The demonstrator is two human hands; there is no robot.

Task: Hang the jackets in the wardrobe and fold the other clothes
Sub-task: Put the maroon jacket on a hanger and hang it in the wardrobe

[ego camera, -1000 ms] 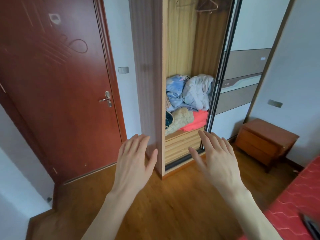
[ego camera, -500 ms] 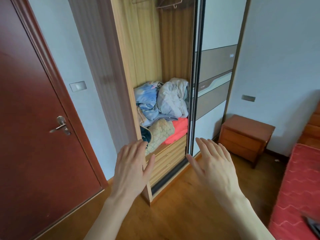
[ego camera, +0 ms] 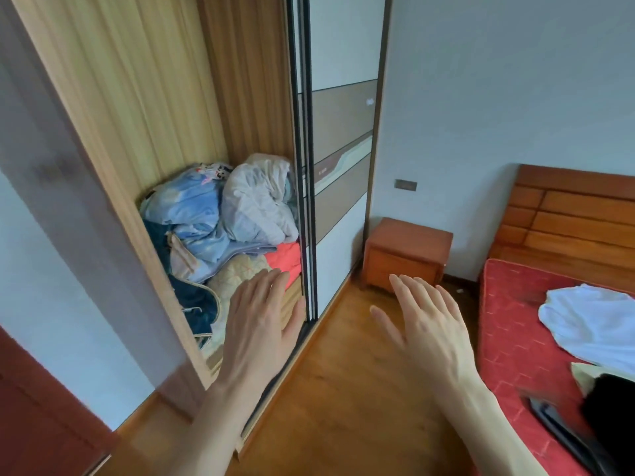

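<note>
head | view swung R: bed (ego camera: 515,338) w/ clothes (ego camera: 591,324) now in | L hand (ego camera: 257,324), R hand (ego camera: 429,324) still flat, empty

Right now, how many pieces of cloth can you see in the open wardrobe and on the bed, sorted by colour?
In the wardrobe:
Light blue: 1
White-grey: 1
Coral red: 1
Beige quilted: 1
Dark navy: 1
On the bed:
White: 1
Black: 1
Total: 7, though the wardrobe pile may hide more.
</note>
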